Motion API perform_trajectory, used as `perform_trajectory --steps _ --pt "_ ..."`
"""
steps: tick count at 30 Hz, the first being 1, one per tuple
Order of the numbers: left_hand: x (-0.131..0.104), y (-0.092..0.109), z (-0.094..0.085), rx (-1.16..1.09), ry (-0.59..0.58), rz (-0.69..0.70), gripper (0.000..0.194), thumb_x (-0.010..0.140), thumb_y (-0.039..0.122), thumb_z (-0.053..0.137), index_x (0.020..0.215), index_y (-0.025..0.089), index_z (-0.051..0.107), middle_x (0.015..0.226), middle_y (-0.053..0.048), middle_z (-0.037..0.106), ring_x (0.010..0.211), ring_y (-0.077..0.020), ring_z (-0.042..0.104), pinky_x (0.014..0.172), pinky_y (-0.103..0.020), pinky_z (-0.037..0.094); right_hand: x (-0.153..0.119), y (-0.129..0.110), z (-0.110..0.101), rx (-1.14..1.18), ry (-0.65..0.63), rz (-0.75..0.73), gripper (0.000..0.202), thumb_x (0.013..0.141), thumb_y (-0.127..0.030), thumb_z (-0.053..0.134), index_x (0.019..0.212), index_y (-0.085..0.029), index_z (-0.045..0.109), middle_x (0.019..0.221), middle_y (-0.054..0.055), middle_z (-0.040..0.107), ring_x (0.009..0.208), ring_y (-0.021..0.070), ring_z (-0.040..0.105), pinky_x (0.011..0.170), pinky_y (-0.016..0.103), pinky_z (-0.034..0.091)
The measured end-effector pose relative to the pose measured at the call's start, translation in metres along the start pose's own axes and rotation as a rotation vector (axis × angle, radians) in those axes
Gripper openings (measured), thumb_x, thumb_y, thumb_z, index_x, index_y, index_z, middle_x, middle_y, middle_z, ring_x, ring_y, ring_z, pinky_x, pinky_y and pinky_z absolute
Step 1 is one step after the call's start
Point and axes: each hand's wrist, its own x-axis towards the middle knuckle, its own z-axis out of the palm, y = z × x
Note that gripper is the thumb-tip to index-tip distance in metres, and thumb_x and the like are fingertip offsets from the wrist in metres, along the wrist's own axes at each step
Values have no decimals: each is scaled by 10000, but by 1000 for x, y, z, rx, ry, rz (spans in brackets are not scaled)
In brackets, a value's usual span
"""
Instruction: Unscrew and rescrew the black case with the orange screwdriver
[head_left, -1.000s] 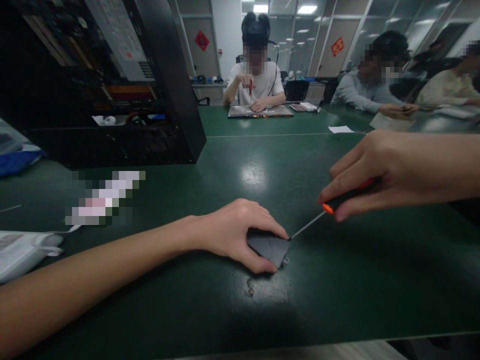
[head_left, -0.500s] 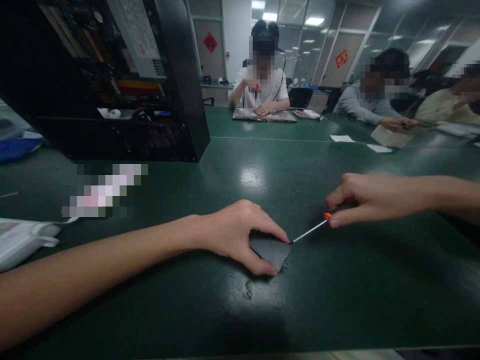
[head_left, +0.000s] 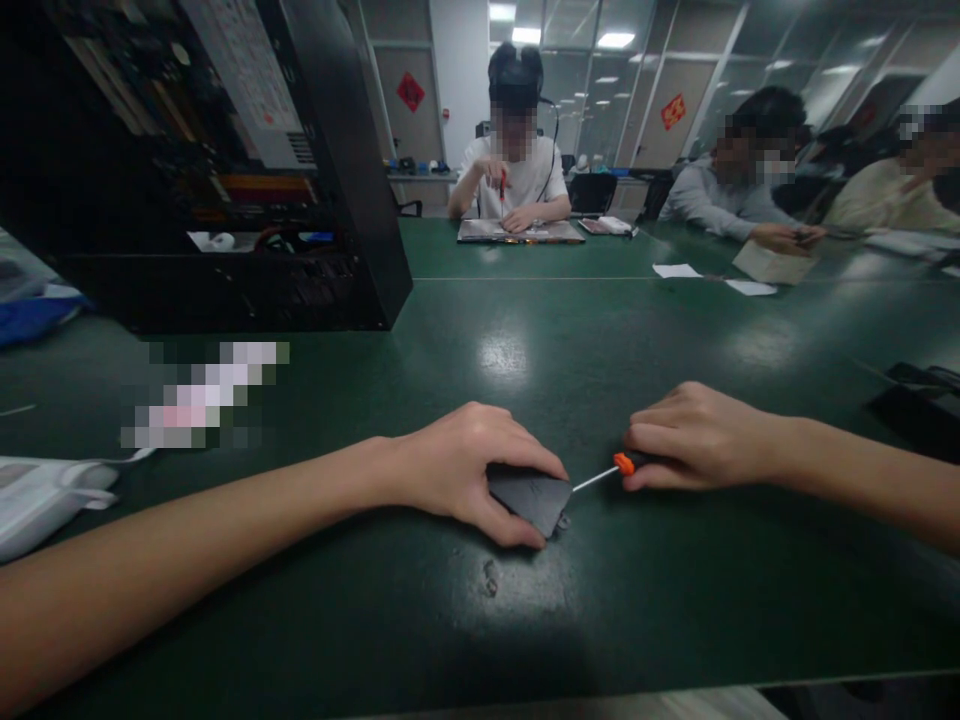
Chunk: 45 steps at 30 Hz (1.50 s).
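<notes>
On the green table, my left hand (head_left: 480, 470) curls around a dark grey flat-faced piece (head_left: 534, 497), with the thumb along its near side and the fingers over its far side. A small loop sticks out at the piece's right end. My right hand (head_left: 694, 440) is closed round the dark handle of a screwdriver (head_left: 624, 463) with an orange collar. The screwdriver's thin metal shaft slants down to the left, and its tip meets the right end of the grey piece; how deep it goes cannot be made out.
An opened computer case (head_left: 285, 290) stands at the back left. White cable gear (head_left: 52, 500) lies at the left edge, and a black object (head_left: 919, 405) at the right. Across the green table (head_left: 675, 600), a person (head_left: 517, 180) works with a screwdriver; other people sit right.
My right hand has moved left and nearer to me, bringing the screwdriver further toward the grey piece, so less shaft shows. My left hand keeps its hold. The view has shifted slightly.
</notes>
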Motion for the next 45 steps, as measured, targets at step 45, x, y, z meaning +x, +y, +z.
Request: perform_trajectory --steps 45 --pt "-34 31 0 -168 324 -714 519 837 415 827 1291 183 731 1118 -77 806 912 -243 775 812 -350 633 -1 -45 8 -227 151 227 252 1040 -336 580 868 -160 635 653 -19 571 511 116 548 507 298 318"
